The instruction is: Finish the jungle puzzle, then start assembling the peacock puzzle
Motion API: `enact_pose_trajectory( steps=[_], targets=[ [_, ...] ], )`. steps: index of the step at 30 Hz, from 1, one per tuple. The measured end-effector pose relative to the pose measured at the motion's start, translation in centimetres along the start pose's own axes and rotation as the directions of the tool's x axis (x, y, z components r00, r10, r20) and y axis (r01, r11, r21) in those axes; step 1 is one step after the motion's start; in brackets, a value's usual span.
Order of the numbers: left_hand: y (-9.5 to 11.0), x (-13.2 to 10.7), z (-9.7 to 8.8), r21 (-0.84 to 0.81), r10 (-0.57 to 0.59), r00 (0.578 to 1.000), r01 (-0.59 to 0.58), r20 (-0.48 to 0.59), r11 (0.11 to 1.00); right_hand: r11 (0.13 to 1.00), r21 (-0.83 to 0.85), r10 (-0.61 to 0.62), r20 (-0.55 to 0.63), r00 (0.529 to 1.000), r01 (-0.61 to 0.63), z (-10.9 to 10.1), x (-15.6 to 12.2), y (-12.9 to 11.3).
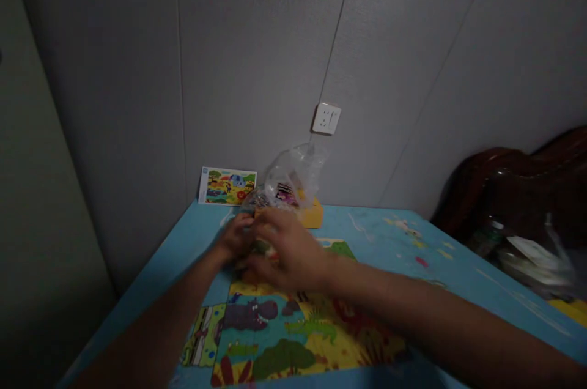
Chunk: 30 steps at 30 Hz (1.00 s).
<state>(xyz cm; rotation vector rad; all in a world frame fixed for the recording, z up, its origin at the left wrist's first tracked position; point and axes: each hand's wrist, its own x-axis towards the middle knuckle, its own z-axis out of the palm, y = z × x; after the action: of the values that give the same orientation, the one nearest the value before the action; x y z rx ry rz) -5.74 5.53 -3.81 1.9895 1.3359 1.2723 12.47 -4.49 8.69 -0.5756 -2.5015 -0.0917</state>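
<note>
Blue cloth covers the table [403, 254] where a person's 2 hands meet over the far edge of a bright animal jigsaw puzzle [293, 334]. The left hand [236, 239] and right hand [291, 254] curl close together around a small, blurred object, possibly puzzle pieces; the picture is too soft to tell exactly what they grip or how tightly. The puzzle's long axis runs left to right, lying just below the hands and toward the person, with the right forearm crossing above it. Just beyond the hands sit a clear plastic bag [296, 178] and a yellow box [312, 214]. A reference picture card [227, 186] leans against the grey wall under a white socket [326, 118].
</note>
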Motion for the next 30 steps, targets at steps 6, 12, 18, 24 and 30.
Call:
enact_pose_trajectory(
  steps=[6,12,18,24,30],
  targets=[
    [-0.3,0.3,-1.1,-0.092,-0.092,0.991,0.083,-0.097,0.992,0.998,0.064,-0.010,0.322,0.947,-0.011,6.8,-5.4,-5.6],
    [0.1,0.1,-1.8,-0.124,-0.169,0.981,0.157,-0.096,0.980,0.988,0.127,0.038,0.330,0.943,-0.084,5.9,-6.6,-4.3],
    [0.4,0.1,-2.1,-0.115,-0.244,0.967,0.234,-0.079,0.965,0.990,0.136,-0.023,0.344,0.939,-0.025,3.6,-10.7,-1.6],
    [0.7,0.2,-2.3,-0.111,-0.292,0.954,0.284,-0.069,0.952,0.985,0.101,0.068,0.505,0.861,-0.138,-2.4,-16.2,2.2],
    [1.1,0.1,-2.3,-0.078,-0.296,0.952,0.290,-0.084,0.954,0.890,-0.184,0.444,0.557,0.701,-0.417,-7.2,-22.3,5.0]
  ],
)
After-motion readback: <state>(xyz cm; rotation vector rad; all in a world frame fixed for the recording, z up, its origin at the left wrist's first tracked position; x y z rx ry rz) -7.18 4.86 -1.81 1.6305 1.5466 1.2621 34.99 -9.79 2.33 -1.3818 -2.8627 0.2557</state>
